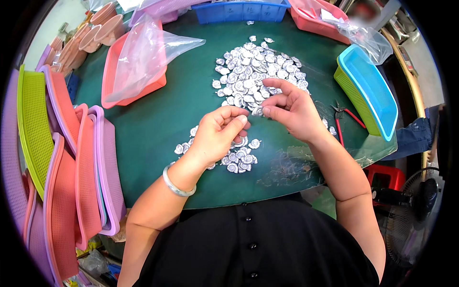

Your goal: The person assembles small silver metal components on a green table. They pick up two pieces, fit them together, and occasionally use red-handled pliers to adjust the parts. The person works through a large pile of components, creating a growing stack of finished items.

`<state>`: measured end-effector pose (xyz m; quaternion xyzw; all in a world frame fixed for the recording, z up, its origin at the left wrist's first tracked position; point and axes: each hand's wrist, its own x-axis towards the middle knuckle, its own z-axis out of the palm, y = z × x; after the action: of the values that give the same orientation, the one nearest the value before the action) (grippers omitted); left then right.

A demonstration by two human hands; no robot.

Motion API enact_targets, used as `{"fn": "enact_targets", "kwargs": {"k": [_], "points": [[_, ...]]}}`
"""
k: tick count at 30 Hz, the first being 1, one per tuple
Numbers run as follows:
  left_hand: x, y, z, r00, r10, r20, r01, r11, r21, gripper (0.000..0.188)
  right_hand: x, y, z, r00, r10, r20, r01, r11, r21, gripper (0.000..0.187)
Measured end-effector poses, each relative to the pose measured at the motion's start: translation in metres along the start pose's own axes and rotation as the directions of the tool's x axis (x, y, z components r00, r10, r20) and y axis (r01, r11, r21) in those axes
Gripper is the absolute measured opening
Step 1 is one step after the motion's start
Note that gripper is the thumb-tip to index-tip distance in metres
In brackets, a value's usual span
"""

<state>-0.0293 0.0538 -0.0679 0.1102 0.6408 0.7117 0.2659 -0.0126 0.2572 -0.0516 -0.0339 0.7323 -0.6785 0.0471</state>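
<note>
A large heap of small silver metal pieces (pixel 253 71) lies on the dark green table (pixel 162 119). A smaller heap of the same pieces (pixel 239 160) sits nearer to me. My left hand (pixel 217 134), with a silver bangle on the wrist, hovers over the small heap with its fingers curled; what it holds is hidden. My right hand (pixel 291 110) pinches one silver piece (pixel 257 111) between thumb and fingertips at the near edge of the large heap. The two hands almost meet.
Red-handled pliers (pixel 342 119) lie right of my right hand. A blue and green basket (pixel 368 91) stands at the right edge. An orange basket with a clear plastic bag (pixel 138 62) is far left. Stacked pink, purple and green baskets (pixel 71 158) line the left side. A fan (pixel 416 205) stands lower right.
</note>
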Motion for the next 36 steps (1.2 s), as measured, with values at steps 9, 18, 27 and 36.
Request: {"fn": "enact_targets", "kwargs": {"k": [9,18,27,36], "points": [[0.001,-0.001,-0.001,0.996,-0.066,0.052,0.076,0.973,-0.218,0.012,-0.009,0.001,0.016,1.000,-0.002,0.024,-0.001,0.995,0.104,0.048],[0.004,-0.004,-0.005,0.990,-0.123,0.072,0.140,0.937,-0.321,0.013,-0.009,0.005,0.006,0.995,0.052,0.084,-0.069,0.977,0.203,0.044],[0.004,-0.005,-0.003,0.994,-0.086,0.066,0.104,0.938,-0.332,0.013,-0.010,0.006,0.006,0.996,0.046,0.074,-0.063,0.966,0.249,0.050],[0.004,-0.008,0.000,0.998,-0.028,0.048,0.040,0.961,-0.273,0.015,-0.010,0.008,0.006,0.995,0.033,0.089,-0.058,0.956,0.287,0.055]]}}
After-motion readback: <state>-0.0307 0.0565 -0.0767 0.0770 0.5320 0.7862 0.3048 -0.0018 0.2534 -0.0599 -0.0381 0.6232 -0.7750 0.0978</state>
